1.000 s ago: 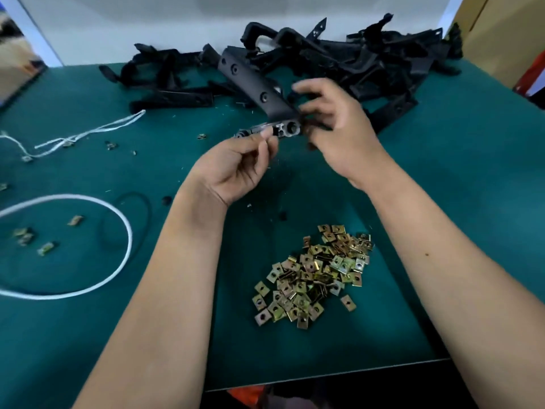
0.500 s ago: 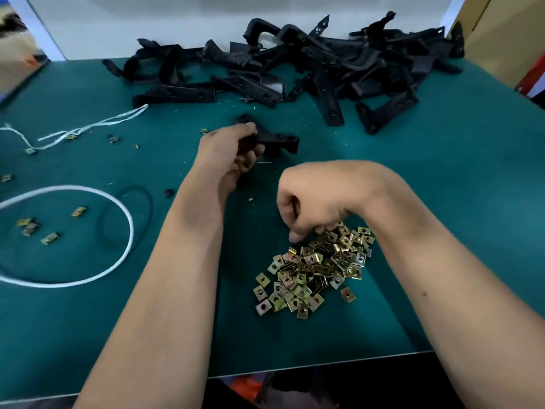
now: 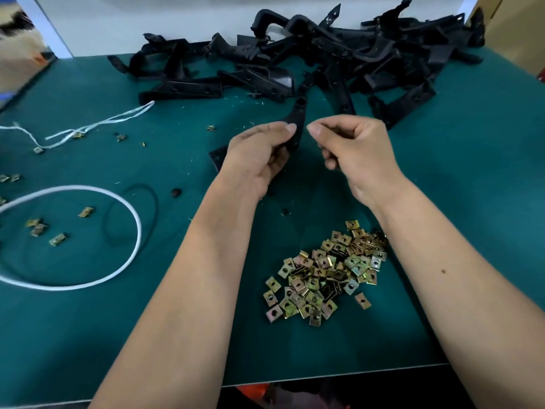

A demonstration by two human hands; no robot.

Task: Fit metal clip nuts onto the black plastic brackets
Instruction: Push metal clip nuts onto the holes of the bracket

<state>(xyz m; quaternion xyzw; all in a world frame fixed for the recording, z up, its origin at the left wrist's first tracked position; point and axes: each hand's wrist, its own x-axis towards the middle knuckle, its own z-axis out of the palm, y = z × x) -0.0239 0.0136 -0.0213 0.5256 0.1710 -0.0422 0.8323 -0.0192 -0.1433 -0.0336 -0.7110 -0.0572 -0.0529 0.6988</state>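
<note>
Green matting [image 3: 472, 202] covers the bench, with a pale wall behind it at the top of the frame. Across the upper middle and upper right lies a tangled heap of black plastic brackets [image 3: 354, 63], long moulded strips with round holes, matte and hard-edged; whether any in the heap already carry nuts cannot be told.

At frame centre the left hand [image 3: 256, 160] grips one bracket [image 3: 298, 125], fingers curled round its middle so that one holed end points up toward the heap. Just beside it, the right hand [image 3: 354, 152] has thumb and forefinger pressed together as if pinching a clip nut, but no metal shows between them, so that stays uncertain.

Below, at lower centre right, sits the pile of clip nuts [image 3: 327, 273]: small folded squares of brassy, iridescent plated metal, each with a hole. A few strays [image 3: 57, 240] lie at left inside a loop of white cord [image 3: 129, 255].

With so many nuts unused, the job looks far from finished.
</note>
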